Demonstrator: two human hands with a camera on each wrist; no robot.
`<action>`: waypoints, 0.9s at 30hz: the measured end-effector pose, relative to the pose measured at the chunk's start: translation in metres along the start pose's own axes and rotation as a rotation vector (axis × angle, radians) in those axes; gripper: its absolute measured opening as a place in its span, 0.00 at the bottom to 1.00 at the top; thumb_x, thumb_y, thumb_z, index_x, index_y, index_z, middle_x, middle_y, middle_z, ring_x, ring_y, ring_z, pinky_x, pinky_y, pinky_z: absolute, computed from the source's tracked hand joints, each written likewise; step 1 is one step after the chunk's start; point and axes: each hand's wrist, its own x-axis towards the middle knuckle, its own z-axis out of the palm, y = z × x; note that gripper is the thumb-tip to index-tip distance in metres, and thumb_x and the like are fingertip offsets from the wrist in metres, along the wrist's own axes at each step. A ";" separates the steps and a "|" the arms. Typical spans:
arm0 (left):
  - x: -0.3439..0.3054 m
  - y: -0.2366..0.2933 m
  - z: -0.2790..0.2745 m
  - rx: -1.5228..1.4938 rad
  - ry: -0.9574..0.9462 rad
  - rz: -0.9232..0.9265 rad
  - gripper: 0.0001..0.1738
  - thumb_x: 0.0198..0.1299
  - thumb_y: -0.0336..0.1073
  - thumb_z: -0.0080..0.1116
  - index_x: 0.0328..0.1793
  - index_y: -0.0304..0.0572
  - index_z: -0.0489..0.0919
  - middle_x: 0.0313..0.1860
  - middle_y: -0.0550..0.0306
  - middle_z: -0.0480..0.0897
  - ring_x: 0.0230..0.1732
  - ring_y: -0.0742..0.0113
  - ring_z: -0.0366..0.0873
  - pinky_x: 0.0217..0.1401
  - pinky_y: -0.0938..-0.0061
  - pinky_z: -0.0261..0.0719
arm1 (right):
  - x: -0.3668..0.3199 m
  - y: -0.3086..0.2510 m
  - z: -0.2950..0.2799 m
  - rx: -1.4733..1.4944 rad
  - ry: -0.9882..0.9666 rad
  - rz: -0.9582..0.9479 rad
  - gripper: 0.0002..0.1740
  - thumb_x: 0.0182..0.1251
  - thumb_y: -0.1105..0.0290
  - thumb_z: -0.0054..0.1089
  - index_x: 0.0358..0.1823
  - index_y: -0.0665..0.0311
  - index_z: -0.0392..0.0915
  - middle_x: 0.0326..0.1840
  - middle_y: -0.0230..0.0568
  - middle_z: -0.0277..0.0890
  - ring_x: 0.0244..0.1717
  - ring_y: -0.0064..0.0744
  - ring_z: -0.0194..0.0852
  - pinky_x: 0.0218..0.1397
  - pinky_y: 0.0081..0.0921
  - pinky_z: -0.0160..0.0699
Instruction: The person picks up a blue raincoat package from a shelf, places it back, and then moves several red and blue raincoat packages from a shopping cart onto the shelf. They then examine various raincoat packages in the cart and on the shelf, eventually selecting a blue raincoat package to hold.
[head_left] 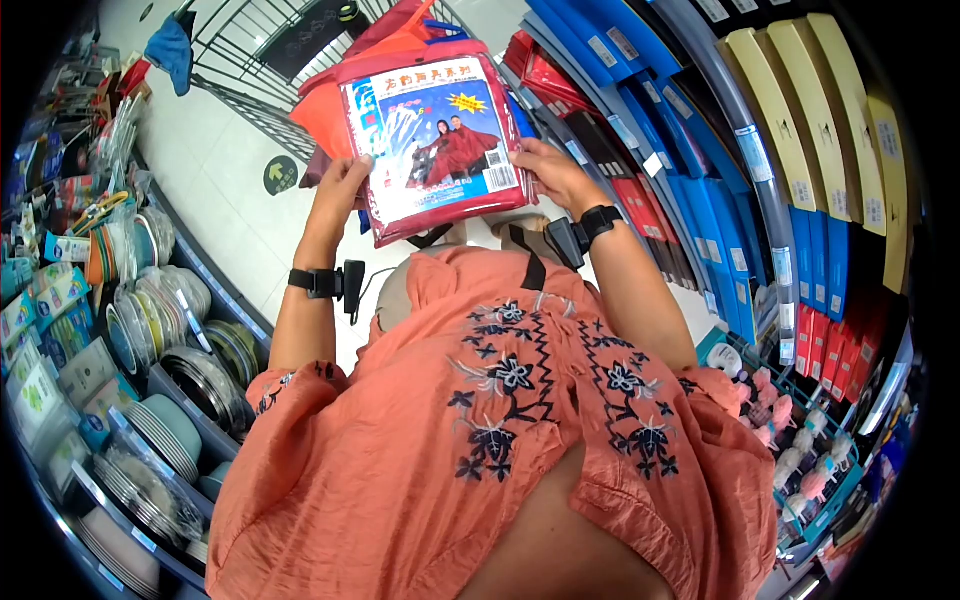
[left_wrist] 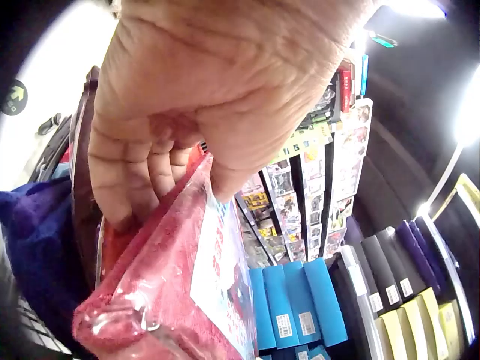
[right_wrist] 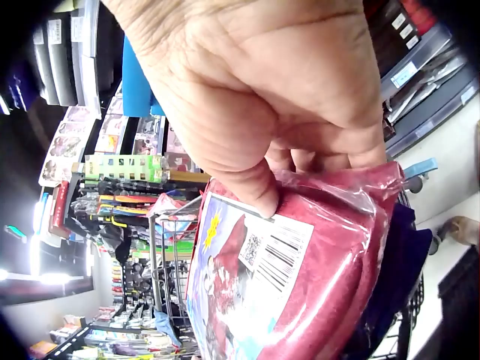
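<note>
A dark red raincoat [head_left: 378,205] in a clear plastic bag is held up in front of the body, its printed label facing the head camera. At the left edge my left hand [head_left: 345,187] grips the pack, thumb on the front and fingers behind, as the left wrist view shows. My right hand [head_left: 552,172] pinches the opposite edge, with the thumb [right_wrist: 259,193] beside the barcode in the right wrist view. Behind the pack lie an orange item [head_left: 318,118] and dark blue cloth [left_wrist: 41,232].
A wire shopping cart [head_left: 240,50] stands ahead, a blue cloth [head_left: 170,52] hanging near its corner. Shelves of plates and bowls [head_left: 165,435] line the left side. Blue boxes [head_left: 715,235] and yellow ones [head_left: 800,120] fill the right shelves, above a basket of fluffy pink and white items [head_left: 812,460].
</note>
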 end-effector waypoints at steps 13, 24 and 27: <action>-0.030 -0.002 0.011 0.020 -0.007 -0.011 0.23 0.66 0.54 0.60 0.44 0.39 0.73 0.30 0.63 0.74 0.27 0.77 0.70 0.28 0.80 0.69 | -0.004 0.009 0.002 0.041 0.082 -0.009 0.31 0.74 0.63 0.58 0.70 0.73 0.61 0.52 0.43 0.80 0.46 0.27 0.84 0.42 0.24 0.86; -0.032 -0.009 0.012 0.065 -0.023 0.001 0.25 0.65 0.54 0.61 0.50 0.40 0.73 0.34 0.64 0.76 0.30 0.78 0.71 0.32 0.80 0.70 | 0.003 0.025 -0.003 0.202 0.011 -0.075 0.25 0.75 0.61 0.56 0.65 0.70 0.69 0.56 0.43 0.80 0.52 0.32 0.83 0.52 0.32 0.84; -0.037 -0.012 0.017 0.057 0.017 0.036 0.25 0.66 0.54 0.61 0.51 0.39 0.73 0.33 0.63 0.75 0.27 0.79 0.69 0.30 0.82 0.68 | -0.002 0.019 -0.001 0.148 0.055 -0.043 0.22 0.75 0.62 0.55 0.62 0.70 0.71 0.54 0.44 0.80 0.52 0.32 0.83 0.52 0.32 0.84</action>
